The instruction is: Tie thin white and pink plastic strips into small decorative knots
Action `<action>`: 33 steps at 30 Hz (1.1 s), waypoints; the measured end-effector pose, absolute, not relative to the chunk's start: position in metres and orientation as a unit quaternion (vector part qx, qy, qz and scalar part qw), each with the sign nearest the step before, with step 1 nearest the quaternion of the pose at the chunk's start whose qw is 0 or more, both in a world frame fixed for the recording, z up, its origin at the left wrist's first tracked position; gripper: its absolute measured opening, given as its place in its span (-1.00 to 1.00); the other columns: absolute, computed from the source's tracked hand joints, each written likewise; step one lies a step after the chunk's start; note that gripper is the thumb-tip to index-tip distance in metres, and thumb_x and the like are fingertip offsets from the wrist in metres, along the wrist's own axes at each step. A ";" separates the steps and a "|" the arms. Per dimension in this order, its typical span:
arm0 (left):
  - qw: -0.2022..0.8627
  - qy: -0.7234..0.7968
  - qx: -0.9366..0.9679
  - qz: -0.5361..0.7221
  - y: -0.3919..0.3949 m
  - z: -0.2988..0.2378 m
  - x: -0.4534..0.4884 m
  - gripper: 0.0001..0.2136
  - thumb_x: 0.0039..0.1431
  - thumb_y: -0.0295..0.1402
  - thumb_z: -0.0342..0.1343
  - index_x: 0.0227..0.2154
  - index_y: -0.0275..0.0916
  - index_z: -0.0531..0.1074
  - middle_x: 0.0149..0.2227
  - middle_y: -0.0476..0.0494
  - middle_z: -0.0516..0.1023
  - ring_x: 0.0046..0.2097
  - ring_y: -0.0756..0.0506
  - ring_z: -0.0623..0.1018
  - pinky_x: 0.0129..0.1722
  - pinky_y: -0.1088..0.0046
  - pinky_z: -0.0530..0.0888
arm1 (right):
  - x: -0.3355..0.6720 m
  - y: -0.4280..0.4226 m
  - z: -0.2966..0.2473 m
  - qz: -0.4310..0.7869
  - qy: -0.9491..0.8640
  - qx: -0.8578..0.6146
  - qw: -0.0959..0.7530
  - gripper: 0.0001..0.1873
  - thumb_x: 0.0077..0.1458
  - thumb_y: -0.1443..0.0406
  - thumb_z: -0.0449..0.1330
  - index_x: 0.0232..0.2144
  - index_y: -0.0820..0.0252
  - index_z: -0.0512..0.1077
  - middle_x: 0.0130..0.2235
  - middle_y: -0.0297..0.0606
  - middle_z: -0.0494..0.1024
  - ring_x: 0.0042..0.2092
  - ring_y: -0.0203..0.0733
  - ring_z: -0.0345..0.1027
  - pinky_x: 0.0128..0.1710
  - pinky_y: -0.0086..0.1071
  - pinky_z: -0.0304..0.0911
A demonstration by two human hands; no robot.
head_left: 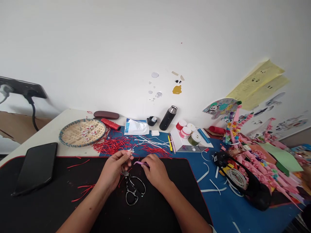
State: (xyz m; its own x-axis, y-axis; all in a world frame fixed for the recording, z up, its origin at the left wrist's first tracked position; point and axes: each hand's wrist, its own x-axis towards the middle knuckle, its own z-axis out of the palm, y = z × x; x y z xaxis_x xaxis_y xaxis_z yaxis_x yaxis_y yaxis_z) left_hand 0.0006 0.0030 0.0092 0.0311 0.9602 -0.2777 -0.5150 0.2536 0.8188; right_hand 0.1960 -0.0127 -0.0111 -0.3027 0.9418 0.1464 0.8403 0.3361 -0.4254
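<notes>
My left hand (117,163) is closed in a pinch on a small white knotted cord flower (131,150), held up above the front of the black mat. My right hand (155,171) is wrapped round a slim purple tool (142,163), whose bent tip, like that of tweezers, points left toward my left hand. The tip is apart from the flower. Between my wrists lie black-handled scissors (132,191) on the mat, their blades partly hidden under my left hand. Loose red cords (85,191) are on the mat to the left.
Piles of red cord (113,145) and white cords (153,141) lie behind my hands. A woven basket (63,139) with small knotted pieces and a black tablet (36,166) are at left. A black flask (167,119), ribbon spools (194,138) and pink crafts (257,161) stand behind and right.
</notes>
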 end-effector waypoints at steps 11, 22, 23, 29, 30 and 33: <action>0.665 0.431 0.258 0.553 0.004 0.008 -0.002 -0.60 -0.30 -0.08 0.60 -0.54 -0.25 0.60 -0.50 -0.08 0.61 -0.53 0.02 0.41 -0.59 0.57 0.29 | 0.188 -0.001 -0.013 0.145 -0.797 -0.551 0.204 -0.94 0.30 0.34 0.36 -0.16 0.13 0.58 -0.10 -0.19 0.61 0.00 -0.03 0.45 0.02 -0.23 0.32; 0.671 0.435 0.256 0.543 0.006 0.003 -0.003 -0.64 -0.23 -0.10 0.57 -0.55 -0.25 0.60 -0.53 -0.08 0.58 -0.53 0.02 0.40 -0.59 0.56 0.27 | 0.209 -0.025 -0.008 0.193 -0.768 -0.532 0.301 -0.87 0.37 0.34 0.21 -0.20 0.09 0.58 -0.20 -0.23 0.63 -0.13 -0.09 0.47 -0.11 -0.28 0.33; 0.673 0.435 0.255 0.541 0.006 0.002 -0.003 -0.64 -0.23 -0.10 0.58 -0.55 -0.25 0.61 -0.54 -0.07 0.58 -0.53 0.02 0.40 -0.59 0.56 0.27 | 0.210 -0.028 -0.007 0.196 -0.770 -0.527 0.301 -0.88 0.37 0.34 0.22 -0.20 0.09 0.58 -0.21 -0.23 0.62 -0.14 -0.09 0.47 -0.11 -0.28 0.33; 0.677 0.437 0.248 0.537 0.007 -0.001 -0.002 -0.60 -0.28 -0.07 0.61 -0.53 -0.25 0.62 -0.52 -0.08 0.60 -0.52 0.02 0.41 -0.58 0.58 0.29 | 0.204 -0.040 -0.003 0.230 -0.782 -0.513 0.268 -0.92 0.35 0.32 0.27 -0.13 0.08 0.58 -0.22 -0.26 0.63 -0.15 -0.11 0.49 -0.13 -0.31 0.33; 0.677 0.438 0.248 0.537 0.007 -0.001 -0.002 -0.60 -0.28 -0.06 0.61 -0.53 -0.25 0.62 -0.52 -0.08 0.60 -0.52 0.02 0.41 -0.58 0.58 0.29 | 0.202 -0.041 -0.004 0.237 -0.787 -0.508 0.257 -0.91 0.34 0.32 0.29 -0.11 0.08 0.58 -0.20 -0.26 0.64 -0.13 -0.10 0.49 -0.11 -0.30 0.33; 0.678 0.438 0.248 0.536 0.007 -0.001 -0.003 -0.58 -0.30 -0.05 0.62 -0.53 -0.25 0.62 -0.50 -0.08 0.60 -0.52 0.02 0.41 -0.58 0.58 0.30 | 0.196 -0.044 -0.008 0.236 -0.799 -0.499 0.237 -0.89 0.33 0.32 0.32 -0.09 0.09 0.58 -0.14 -0.24 0.66 -0.09 -0.08 0.50 -0.04 -0.27 0.33</action>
